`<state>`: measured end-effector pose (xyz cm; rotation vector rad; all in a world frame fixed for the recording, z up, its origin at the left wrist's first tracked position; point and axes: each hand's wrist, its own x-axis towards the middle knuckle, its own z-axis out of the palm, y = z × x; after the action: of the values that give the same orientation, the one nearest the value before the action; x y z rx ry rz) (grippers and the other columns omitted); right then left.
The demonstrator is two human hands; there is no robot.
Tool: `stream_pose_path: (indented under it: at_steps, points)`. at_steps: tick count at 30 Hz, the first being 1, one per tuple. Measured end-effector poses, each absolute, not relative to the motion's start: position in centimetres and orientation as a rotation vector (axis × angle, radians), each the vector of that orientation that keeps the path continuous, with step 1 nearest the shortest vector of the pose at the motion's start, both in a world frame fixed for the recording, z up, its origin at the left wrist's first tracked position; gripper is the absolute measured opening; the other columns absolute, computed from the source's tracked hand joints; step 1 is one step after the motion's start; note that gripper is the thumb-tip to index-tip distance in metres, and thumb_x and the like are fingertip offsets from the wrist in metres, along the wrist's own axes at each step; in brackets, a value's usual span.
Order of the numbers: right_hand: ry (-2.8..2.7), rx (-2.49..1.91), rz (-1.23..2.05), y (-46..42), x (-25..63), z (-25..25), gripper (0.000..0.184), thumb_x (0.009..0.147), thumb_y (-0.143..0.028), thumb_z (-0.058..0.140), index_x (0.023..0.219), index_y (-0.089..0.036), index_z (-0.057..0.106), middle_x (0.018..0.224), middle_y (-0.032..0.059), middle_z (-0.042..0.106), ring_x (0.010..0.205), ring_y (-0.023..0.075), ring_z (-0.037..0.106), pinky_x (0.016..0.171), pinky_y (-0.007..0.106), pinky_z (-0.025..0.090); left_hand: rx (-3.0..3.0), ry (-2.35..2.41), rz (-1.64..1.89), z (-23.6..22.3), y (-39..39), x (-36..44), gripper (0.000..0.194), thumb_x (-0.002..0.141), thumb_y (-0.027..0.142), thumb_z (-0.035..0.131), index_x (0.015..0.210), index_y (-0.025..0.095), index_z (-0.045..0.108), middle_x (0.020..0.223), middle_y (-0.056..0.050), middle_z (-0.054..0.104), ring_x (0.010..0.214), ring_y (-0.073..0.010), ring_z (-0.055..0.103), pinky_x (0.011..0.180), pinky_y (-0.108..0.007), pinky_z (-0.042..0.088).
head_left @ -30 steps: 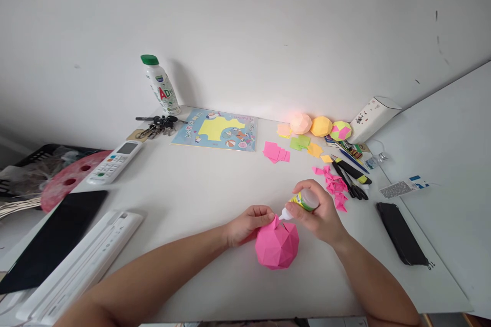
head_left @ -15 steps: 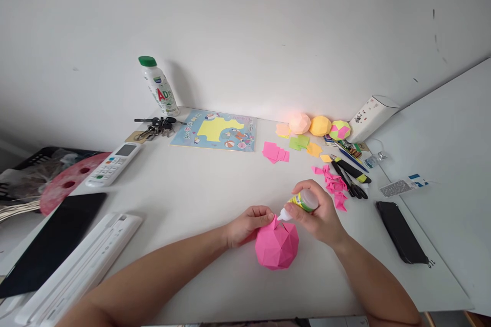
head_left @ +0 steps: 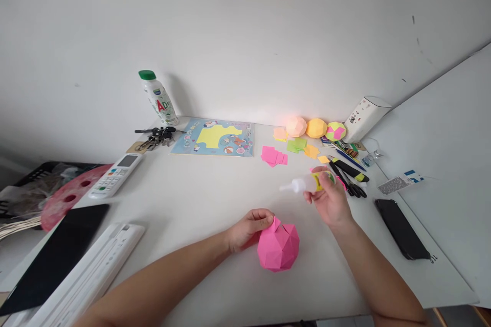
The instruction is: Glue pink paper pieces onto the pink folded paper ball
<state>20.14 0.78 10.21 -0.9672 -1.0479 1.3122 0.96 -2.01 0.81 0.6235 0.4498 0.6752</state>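
A faceted pink paper ball [head_left: 279,249] rests on the white table in front of me, with a gap in its top. My left hand [head_left: 251,228] pinches a paper flap at the upper left of this ball between thumb and fingers. Up and to the right, my right hand [head_left: 333,199] grips a glue bottle [head_left: 307,183] with a yellow label. The bottle lies nearly level, its white nozzle pointing left and clear of the ball. Behind that hand, folded pink paper pieces [head_left: 341,182] are mostly hidden.
Finished paper balls [head_left: 316,128] line the wall. Before them lie pink paper squares [head_left: 273,156], green ones [head_left: 296,145] and black scissors [head_left: 351,184]. A black pouch [head_left: 402,229] is at right; a remote [head_left: 115,175], keys [head_left: 160,136] and white drink bottle [head_left: 158,98] are at left.
My right hand has lifted the glue bottle away from the ball's opening, up and to the right, tipping it level. My left hand keeps its pinch. The view has shifted slightly.
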Motion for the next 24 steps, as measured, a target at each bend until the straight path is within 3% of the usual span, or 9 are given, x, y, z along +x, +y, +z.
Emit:
stream_pose_path:
  at_steps: [4, 8, 13, 19, 22, 24]
  points:
    - [-0.993, -0.988, 1.391, 1.5, 21.8, 8.9, 0.030, 0.070, -0.038, 0.071, 0.082, -0.022, 0.048, 0.078, 0.0013, 0.066, 0.068, 0.0161, 0.063, 0.056, 0.027, 0.046, 0.682, 0.403, 0.694, 0.8, -2.1, 0.9, 0.023, 0.072, 0.035, 0.071, 0.067, 0.013, 0.067, 0.071, -0.004, 0.060, 0.066, -0.0139, 0.054, 0.064, -0.027, 0.039]
    - [-1.048, -1.138, 1.200, 1.2, 23.8, 5.3, 0.044, 0.065, -0.033, 0.076, 0.101, -0.023, 0.052, 0.092, 0.0043, 0.069, 0.089, 0.0205, 0.064, 0.080, 0.037, 0.049, 0.678, 0.371, 0.688, 0.8, -2.2, 0.8, 0.015, 0.069, 0.029, 0.074, 0.070, 0.015, 0.070, 0.080, -0.007, 0.067, 0.074, -0.0177, 0.058, 0.070, -0.031, 0.041]
    - [-1.188, -1.462, 0.846, 1.9, 26.1, 0.7, 0.049, 0.064, -0.036, 0.073, 0.106, -0.019, 0.053, 0.116, 0.0125, 0.062, 0.109, 0.0269, 0.057, 0.095, 0.046, 0.043, 0.694, 0.366, 0.662, 0.7, -2.4, 0.9, 0.013, 0.067, 0.028, 0.075, 0.070, 0.015, 0.072, 0.077, -0.007, 0.069, 0.074, -0.0184, 0.059, 0.072, -0.032, 0.042]
    - [-1.272, -1.527, 0.815, 3.0, 26.8, -0.7, 0.056, 0.065, -0.034, 0.069, 0.113, -0.017, 0.046, 0.119, 0.0155, 0.060, 0.110, 0.0269, 0.057, 0.099, 0.047, 0.039, 0.696, 0.396, 0.645, 0.6, -2.3, 1.0, 0.015, 0.065, 0.028, 0.076, 0.067, 0.015, 0.071, 0.073, -0.006, 0.068, 0.071, -0.0173, 0.059, 0.071, -0.032, 0.042]
    - [-1.335, -1.608, 0.772, 2.2, 27.3, 0.0, 0.062, 0.064, -0.032, 0.068, 0.120, -0.018, 0.044, 0.126, 0.0152, 0.055, 0.113, 0.0277, 0.054, 0.095, 0.044, 0.042, 0.705, 0.404, 0.639, 0.6, -2.3, 0.9, 0.015, 0.065, 0.029, 0.076, 0.067, 0.014, 0.071, 0.074, -0.007, 0.068, 0.073, -0.0187, 0.059, 0.071, -0.033, 0.043]
    - [-1.463, -1.796, 0.598, 1.1, 27.8, 1.1, 0.053, 0.064, -0.032, 0.066, 0.113, -0.018, 0.052, 0.120, 0.0151, 0.057, 0.109, 0.0303, 0.055, 0.087, 0.043, 0.045, 0.710, 0.409, 0.637, 0.6, -2.3, 0.9, 0.015, 0.065, 0.028, 0.076, 0.068, 0.014, 0.072, 0.075, -0.008, 0.069, 0.075, -0.0194, 0.060, 0.072, -0.033, 0.044]
